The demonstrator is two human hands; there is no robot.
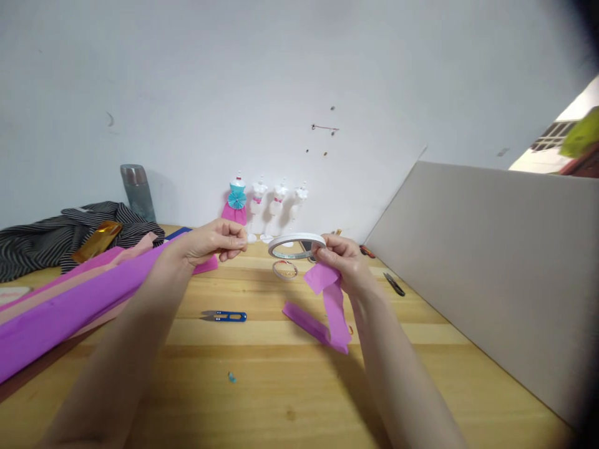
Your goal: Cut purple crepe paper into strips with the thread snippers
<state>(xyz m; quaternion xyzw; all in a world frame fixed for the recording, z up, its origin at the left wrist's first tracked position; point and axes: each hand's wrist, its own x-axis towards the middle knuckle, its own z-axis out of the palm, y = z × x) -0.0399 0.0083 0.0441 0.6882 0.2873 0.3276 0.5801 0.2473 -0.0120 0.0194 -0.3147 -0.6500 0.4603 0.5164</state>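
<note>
My left hand (219, 242) is raised above the table with fingertips pinched together; whatever lies between them is too small to make out. Across from it, my right hand (345, 260) grips a thin white roll of tape (297, 237) by its right edge. A strip of pinkish-purple crepe paper (335, 308) hangs from the same hand, its lower part folding back to the left near the tabletop. Below and between the hands, blue-handled thread snips (231, 317) lie on the wood. A second, smaller ring-shaped roll (276, 270) rests behind them.
Small white mannequins (279, 196) stand by the wall, one in a blue and pink paper dress (236, 199). Purple and pink paper sheets (93, 290), striped cloth (140, 226) and a grey flask (139, 193) sit left. Dark snips (394, 285) lie beside a white board (486, 262).
</note>
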